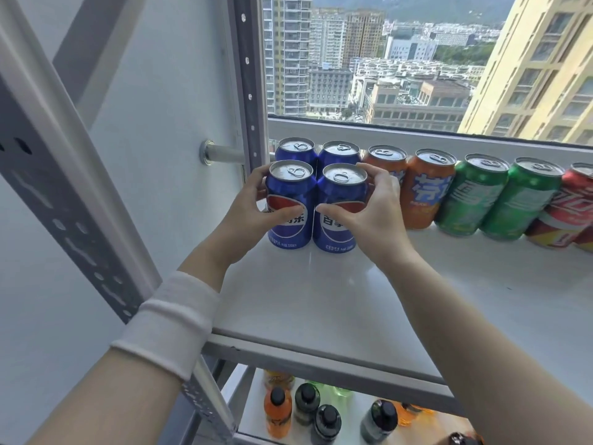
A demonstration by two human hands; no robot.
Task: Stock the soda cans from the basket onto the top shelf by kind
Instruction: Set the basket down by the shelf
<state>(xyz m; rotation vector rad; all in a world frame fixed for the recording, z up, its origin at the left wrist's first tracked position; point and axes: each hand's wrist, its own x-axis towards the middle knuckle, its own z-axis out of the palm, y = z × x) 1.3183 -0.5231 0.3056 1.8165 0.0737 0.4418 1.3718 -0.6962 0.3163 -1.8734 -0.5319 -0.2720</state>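
Both grips (253, 203) (372, 213) round front blue cans (290, 187)

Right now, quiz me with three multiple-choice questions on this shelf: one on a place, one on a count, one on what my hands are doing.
1. Where on the top shelf do the blue cans stand?
A. At its left end
B. In the middle
C. At its right end

2. How many green cans show?
A. One
B. Two
C. Four

3. What are the left hand and the right hand doing?
A. Both hang empty
B. Each grips one front blue can
C. Both rest flat on the shelf

Answers:
1 A: the blue cans stand beside the left post.
2 B: two green cans stand between the orange cans and the red cans.
3 B: each hand wraps one upright front can.
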